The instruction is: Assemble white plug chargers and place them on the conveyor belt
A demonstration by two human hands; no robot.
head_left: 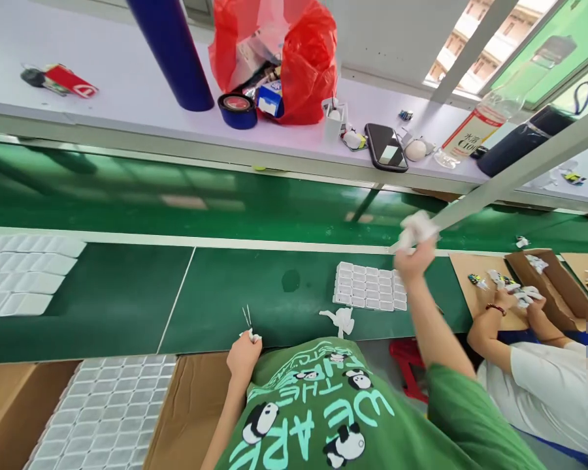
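My left hand (244, 356) is closed at the near edge of the green bench. Two thin metal prongs, which look like tweezers (247, 318), stick out from it, and small white bits cover its fingertips. Raised over the far edge of the bench, my right hand (415, 260) grips a crumpled white cloth-like piece (418, 228); motion blurs it. Below that hand lies a white compartment tray (367, 287) with rows of small cells. A limp white piece (342, 320), similar in look, rests just in front of the tray, near my shirt.
Stacked white trays (24, 274) stand at the left, and more fill a cardboard box (176, 405) below. The shelf holds a red bag (308, 65), tape (238, 111), a phone (386, 147) and a bottle (480, 124). A co-worker's hands (507, 300) handle parts at right.
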